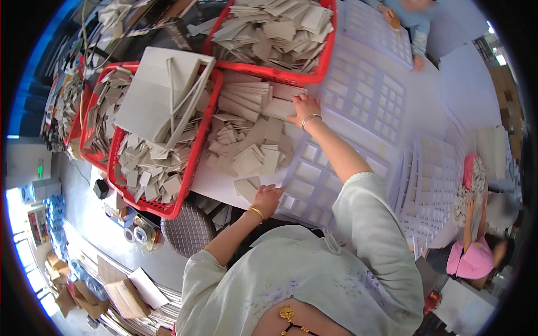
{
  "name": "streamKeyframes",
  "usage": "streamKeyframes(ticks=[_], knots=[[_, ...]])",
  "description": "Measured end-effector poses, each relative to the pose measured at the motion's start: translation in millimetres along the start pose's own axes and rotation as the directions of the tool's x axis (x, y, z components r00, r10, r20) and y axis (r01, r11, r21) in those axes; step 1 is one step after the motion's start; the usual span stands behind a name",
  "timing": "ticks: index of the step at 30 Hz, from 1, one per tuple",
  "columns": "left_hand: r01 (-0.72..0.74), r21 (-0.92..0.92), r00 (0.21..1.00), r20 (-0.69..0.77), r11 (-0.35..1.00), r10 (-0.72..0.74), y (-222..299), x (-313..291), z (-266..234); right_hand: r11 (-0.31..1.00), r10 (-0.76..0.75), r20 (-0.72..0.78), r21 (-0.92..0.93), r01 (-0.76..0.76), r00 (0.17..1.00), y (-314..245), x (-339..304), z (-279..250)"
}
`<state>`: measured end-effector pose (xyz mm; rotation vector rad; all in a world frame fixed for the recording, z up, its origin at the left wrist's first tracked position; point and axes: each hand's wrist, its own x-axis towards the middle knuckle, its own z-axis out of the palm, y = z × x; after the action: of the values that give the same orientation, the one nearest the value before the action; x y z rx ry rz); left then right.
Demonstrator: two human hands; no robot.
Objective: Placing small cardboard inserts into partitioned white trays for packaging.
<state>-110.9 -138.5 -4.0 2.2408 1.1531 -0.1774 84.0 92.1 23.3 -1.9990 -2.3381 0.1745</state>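
Observation:
My right hand (305, 108) reaches forward with its fingers apart, over the edge of a grey cardboard strip (283, 107) beside a fanned stack of similar cardboard strips (244, 96). My left hand (267, 200) rests lower, at the left edge of a white grid tray (297, 186) with square and oblong openings. Its fingers are loosely stretched, and nothing shows in them. Small grey cardboard pieces (246, 187) lie just beside that hand. Between my hands spreads a loose pile of cardboard rectangles (249, 159). The tray lies partly under my right forearm.
Red baskets of cardboard pieces (327, 61) stand ahead and left; a large flat board (154, 92) lies across the nearer red basket (193, 171). More grid trays (364, 92) lie ahead, others stack right (428, 185). Co-workers' hands (418, 63) show at far right. A stool (188, 229) stands left.

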Motion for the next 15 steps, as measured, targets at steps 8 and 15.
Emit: streamKeyframes(ticks=[8,15], knots=[[-0.028,-0.040,1.000,-0.008,0.999,0.028,-2.1,-4.4,13.0,0.853,-0.366,-0.317,0.262,0.452,0.875,-97.6,11.7,-2.9],[-0.108,0.040,0.991,-0.071,0.993,0.111,-7.2,-3.3,15.4,0.801,-0.171,-0.451,0.455,0.390,0.876,-166.5,27.8,25.0]])
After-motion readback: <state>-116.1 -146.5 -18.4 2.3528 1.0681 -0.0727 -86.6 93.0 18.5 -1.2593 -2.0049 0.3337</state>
